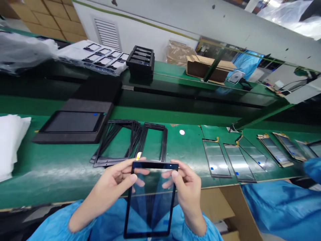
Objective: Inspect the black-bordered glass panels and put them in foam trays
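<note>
A black-bordered glass touch panel [151, 201], see-through in its middle, is held up close to my body. My left hand [116, 185] grips its upper left corner, with the thumb on the front and the fingers showing behind the glass. At the upper right corner my right hand [187, 184] holds it the same way. A small blue tab sits near the panel's lower right, and a yellow-and-white tab stands at its top left. Just beyond the hands, thin black frames [135, 140] lie in overlapping stacks on the green bench [185, 147].
Left, a tablet-like screen [72, 121] rests on black foam [87, 106], beside white sheets [10, 144]. Several glass panels [217, 157] lie to the right. Black trays [141, 60] stand on the raised shelf. A blue-sleeved person [283, 207] is at the right, near a cardboard box [233, 207].
</note>
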`<state>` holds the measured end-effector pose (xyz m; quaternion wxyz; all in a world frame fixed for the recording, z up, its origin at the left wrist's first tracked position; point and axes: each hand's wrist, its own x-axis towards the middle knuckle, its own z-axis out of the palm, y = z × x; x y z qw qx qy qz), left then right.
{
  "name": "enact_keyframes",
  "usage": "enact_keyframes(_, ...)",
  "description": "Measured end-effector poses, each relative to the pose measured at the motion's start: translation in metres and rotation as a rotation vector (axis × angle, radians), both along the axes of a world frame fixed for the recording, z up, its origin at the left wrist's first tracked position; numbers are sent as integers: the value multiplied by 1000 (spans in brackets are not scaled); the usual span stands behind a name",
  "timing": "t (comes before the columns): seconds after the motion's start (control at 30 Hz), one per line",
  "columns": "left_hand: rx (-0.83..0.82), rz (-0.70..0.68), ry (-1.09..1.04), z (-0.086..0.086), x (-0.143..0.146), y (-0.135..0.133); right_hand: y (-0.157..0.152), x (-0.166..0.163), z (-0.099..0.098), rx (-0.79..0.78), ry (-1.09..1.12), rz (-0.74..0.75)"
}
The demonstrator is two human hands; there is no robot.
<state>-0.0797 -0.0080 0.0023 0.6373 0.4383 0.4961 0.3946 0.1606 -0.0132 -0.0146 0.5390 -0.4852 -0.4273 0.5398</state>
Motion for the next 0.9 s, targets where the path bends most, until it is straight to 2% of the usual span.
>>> enact_keyframes(0.2,-63,52,14,7,-2,2,0,-9,-6,-40,-12,80)
enact_keyframes(0.27,-67,4,7,3,-5,1,5,-12,-9,-70,-6,124)
enact_keyframes(0.33,-43,12,5,-3,-9,2,13,-9,-12,-86,36,181)
enact_keyframes(0.4,-23,159,-17,-11,-14,3,24,1,-16,-87,122,225)
enact_keyframes(0.47,-27,389,-78,-16,-17,4,35,14,-21,-102,215,233)
enact_keyframes(0.53,-48,555,-149,-19,-16,4,41,24,-25,-124,255,191)
enact_keyframes(0.6,-66,628,-194,-20,-13,4,42,26,-28,-110,205,87)
enact_keyframes(0.73,-84,692,-216,-16,-7,-3,35,14,-22,-16,57,-139)
enact_keyframes(0.9,-130,690,-140,-10,-10,-10,32,6,-7,35,51,-236)
